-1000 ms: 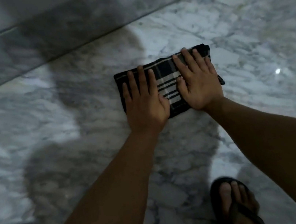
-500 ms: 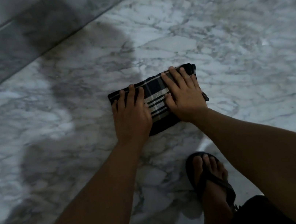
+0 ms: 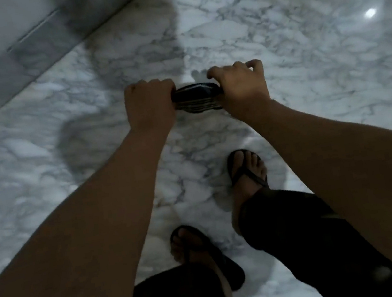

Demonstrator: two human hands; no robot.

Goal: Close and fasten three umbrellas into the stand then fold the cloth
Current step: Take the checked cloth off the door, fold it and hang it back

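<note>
There is one cloth, a dark folded cloth with pale stripes [image 3: 197,98], and it is held between two bare hands. The left hand [image 3: 149,104] is closed in a fist on the left end of the cloth, and the right hand [image 3: 240,85] is closed on the right end. Only the short middle part of the cloth shows between the hands. Whether it touches the floor or is lifted cannot be told. Two feet in dark flip-flop sandals are seen below, the left foot [image 3: 200,252] nearer to the camera and the right foot [image 3: 247,168] further forward. The floor is white marble with grey veins [image 3: 39,159], and it is glossy, with one small bright reflection of light [image 3: 370,13]. A grey marble skirting [image 3: 10,71] runs along the wall at upper left.
</note>
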